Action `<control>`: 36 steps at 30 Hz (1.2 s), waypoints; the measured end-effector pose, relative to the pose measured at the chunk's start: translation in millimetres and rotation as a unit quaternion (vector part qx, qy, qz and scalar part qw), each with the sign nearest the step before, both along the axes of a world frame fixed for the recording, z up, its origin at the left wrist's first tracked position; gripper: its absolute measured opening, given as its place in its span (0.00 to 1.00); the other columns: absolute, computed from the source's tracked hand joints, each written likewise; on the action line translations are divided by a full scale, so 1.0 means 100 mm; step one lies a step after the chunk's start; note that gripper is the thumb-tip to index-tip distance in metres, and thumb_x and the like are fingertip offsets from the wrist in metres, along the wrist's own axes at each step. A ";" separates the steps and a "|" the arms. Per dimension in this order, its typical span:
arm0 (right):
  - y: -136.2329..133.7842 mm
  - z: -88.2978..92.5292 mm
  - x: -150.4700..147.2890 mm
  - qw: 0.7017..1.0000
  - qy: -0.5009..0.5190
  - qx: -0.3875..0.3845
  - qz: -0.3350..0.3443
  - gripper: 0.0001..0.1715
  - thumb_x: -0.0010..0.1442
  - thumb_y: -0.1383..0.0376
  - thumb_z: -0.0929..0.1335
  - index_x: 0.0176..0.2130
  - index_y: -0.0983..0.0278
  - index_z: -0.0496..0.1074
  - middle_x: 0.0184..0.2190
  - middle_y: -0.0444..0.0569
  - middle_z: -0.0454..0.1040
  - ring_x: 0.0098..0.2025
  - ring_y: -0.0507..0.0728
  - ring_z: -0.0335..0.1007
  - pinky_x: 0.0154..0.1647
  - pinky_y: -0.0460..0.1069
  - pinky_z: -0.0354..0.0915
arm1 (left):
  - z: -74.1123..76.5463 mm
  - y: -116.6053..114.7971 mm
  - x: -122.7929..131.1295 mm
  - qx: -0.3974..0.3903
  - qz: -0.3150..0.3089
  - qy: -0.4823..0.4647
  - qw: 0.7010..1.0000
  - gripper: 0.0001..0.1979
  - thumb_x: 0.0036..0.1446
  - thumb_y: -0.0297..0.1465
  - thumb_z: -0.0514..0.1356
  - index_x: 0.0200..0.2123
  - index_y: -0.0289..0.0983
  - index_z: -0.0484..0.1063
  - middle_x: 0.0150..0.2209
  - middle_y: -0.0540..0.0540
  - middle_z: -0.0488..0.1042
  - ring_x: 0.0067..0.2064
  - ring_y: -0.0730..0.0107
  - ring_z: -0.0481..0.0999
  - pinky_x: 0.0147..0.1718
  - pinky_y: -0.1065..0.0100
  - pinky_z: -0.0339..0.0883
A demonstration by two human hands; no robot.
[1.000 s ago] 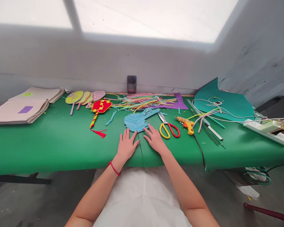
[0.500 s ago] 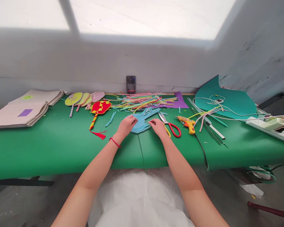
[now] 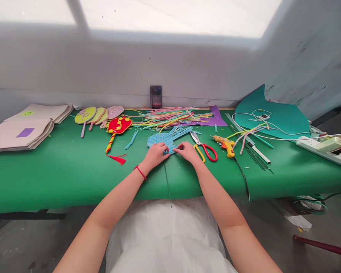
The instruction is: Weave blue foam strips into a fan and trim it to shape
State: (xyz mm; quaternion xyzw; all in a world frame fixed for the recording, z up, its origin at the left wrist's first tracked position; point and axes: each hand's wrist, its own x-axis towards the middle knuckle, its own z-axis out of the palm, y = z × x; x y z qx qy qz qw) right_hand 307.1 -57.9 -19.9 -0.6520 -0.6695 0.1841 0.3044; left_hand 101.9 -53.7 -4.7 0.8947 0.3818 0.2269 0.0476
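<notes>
A flat panel of blue pipe cleaners (image 3: 158, 138) lies on the green table, its loose ends sticking out toward the upper right. My left hand (image 3: 157, 153) rests over its lower edge, fingertips closed on a blue strip there. Close beside it, my right hand (image 3: 186, 151) pinches the lower right end of a blue strip between thumb and finger. A thin green wire (image 3: 167, 180) runs from under the panel toward my lap. Scissors (image 3: 206, 150) with red and yellow handles lie just right of my right hand.
A pile of coloured pipe cleaners (image 3: 176, 118) lies behind the panel. To the right are a yellow glue gun (image 3: 229, 147), wires and a power strip (image 3: 324, 151). A red fan (image 3: 119, 125), several pale fans (image 3: 85, 115) and paper stacks (image 3: 19, 137) lie left.
Both hands have come closer together and moved down to the panel's lower edge. My right hand, earlier at the panel's right side, now pinches a strip there.
</notes>
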 end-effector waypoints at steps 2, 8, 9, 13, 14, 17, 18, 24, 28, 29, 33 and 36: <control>0.00 -0.01 -0.01 1.000 -0.003 0.003 -0.004 0.18 0.51 0.52 0.72 0.30 0.65 0.71 0.32 0.48 0.71 0.34 0.55 0.68 0.36 0.49 0.63 | -0.01 0.00 -0.01 -0.006 0.003 -0.002 1.000 0.06 0.58 0.34 0.58 0.36 0.39 0.71 0.38 0.46 0.72 0.43 0.62 0.72 0.44 0.61 0.61; -0.03 0.01 -0.02 1.000 0.011 -0.006 0.021 0.17 0.51 0.53 0.72 0.27 0.64 0.72 0.30 0.47 0.71 0.33 0.54 0.67 0.36 0.49 0.62 | 0.00 0.00 -0.02 -0.004 -0.001 -0.003 1.000 0.04 0.56 0.33 0.59 0.35 0.39 0.70 0.37 0.46 0.72 0.43 0.62 0.72 0.44 0.60 0.61; -0.04 0.02 -0.02 1.000 0.016 -0.009 0.022 0.17 0.51 0.53 0.72 0.28 0.64 0.72 0.30 0.47 0.70 0.33 0.54 0.68 0.36 0.49 0.62 | 0.00 0.00 -0.02 -0.002 -0.001 -0.002 1.000 0.04 0.56 0.33 0.59 0.36 0.39 0.70 0.38 0.46 0.72 0.43 0.62 0.72 0.44 0.60 0.61; -0.04 0.02 0.00 0.999 0.030 -0.011 0.028 0.15 0.50 0.55 0.73 0.29 0.65 0.74 0.31 0.47 0.70 0.32 0.53 0.68 0.36 0.48 0.62 | 0.00 0.01 -0.02 0.012 -0.011 0.011 1.000 0.04 0.57 0.32 0.58 0.36 0.40 0.71 0.38 0.47 0.72 0.43 0.63 0.72 0.45 0.61 0.60; -0.04 0.01 0.01 0.999 0.031 -0.009 0.029 0.14 0.51 0.56 0.73 0.29 0.65 0.74 0.31 0.47 0.70 0.32 0.53 0.67 0.36 0.48 0.62 | 0.00 0.01 -0.02 0.016 -0.013 0.015 1.000 0.04 0.57 0.32 0.58 0.36 0.40 0.71 0.38 0.47 0.72 0.43 0.63 0.72 0.46 0.61 0.60; -0.02 -0.01 0.01 0.999 0.028 -0.007 0.026 0.13 0.51 0.57 0.73 0.28 0.64 0.74 0.31 0.47 0.70 0.31 0.52 0.67 0.35 0.48 0.62 | 0.00 0.00 -0.02 0.024 -0.010 0.028 0.999 0.04 0.57 0.32 0.58 0.36 0.40 0.71 0.38 0.46 0.72 0.42 0.63 0.72 0.45 0.61 0.61; -0.02 -0.01 0.01 0.999 0.028 -0.008 0.024 0.12 0.51 0.57 0.72 0.28 0.64 0.74 0.30 0.46 0.70 0.31 0.53 0.67 0.35 0.48 0.62 | 0.01 0.00 -0.01 0.027 -0.008 0.033 0.999 0.04 0.57 0.32 0.58 0.35 0.40 0.71 0.37 0.46 0.72 0.42 0.63 0.72 0.45 0.61 0.61; -0.01 -0.02 0.00 1.000 0.024 -0.008 0.018 0.12 0.51 0.58 0.72 0.26 0.64 0.73 0.29 0.46 0.69 0.31 0.53 0.66 0.35 0.48 0.61 | 0.03 -0.01 0.00 0.028 -0.009 0.045 0.999 0.04 0.57 0.31 0.57 0.35 0.39 0.71 0.36 0.46 0.73 0.41 0.62 0.72 0.44 0.61 0.61; -0.01 -0.02 0.00 1.000 0.018 -0.007 0.017 0.13 0.51 0.57 0.72 0.26 0.63 0.72 0.29 0.46 0.69 0.30 0.53 0.66 0.34 0.48 0.60 | 0.03 0.00 0.00 0.027 -0.009 0.047 0.998 0.04 0.56 0.30 0.57 0.35 0.39 0.71 0.36 0.46 0.73 0.41 0.62 0.72 0.44 0.61 0.61; -0.01 -0.02 0.00 1.000 0.018 -0.006 0.019 0.13 0.51 0.57 0.72 0.25 0.63 0.72 0.29 0.46 0.69 0.30 0.53 0.66 0.33 0.48 0.60 | 0.03 0.00 0.00 0.027 -0.009 0.047 0.998 0.04 0.56 0.29 0.57 0.35 0.39 0.71 0.36 0.46 0.74 0.41 0.62 0.72 0.44 0.61 0.61; -0.01 -0.02 0.01 0.999 0.025 -0.004 0.021 0.13 0.51 0.56 0.72 0.26 0.63 0.71 0.29 0.46 0.69 0.30 0.53 0.66 0.33 0.48 0.61 | 0.03 0.00 0.00 0.027 -0.011 0.043 0.999 0.04 0.56 0.29 0.57 0.35 0.39 0.71 0.36 0.47 0.73 0.40 0.62 0.72 0.44 0.61 0.61; -0.01 -0.03 0.01 0.999 0.032 0.001 0.022 0.13 0.51 0.56 0.72 0.26 0.63 0.71 0.29 0.45 0.69 0.30 0.53 0.66 0.33 0.49 0.61 | 0.03 0.00 0.01 0.026 -0.010 0.041 0.999 0.04 0.56 0.29 0.57 0.34 0.39 0.71 0.35 0.47 0.73 0.40 0.62 0.72 0.44 0.61 0.61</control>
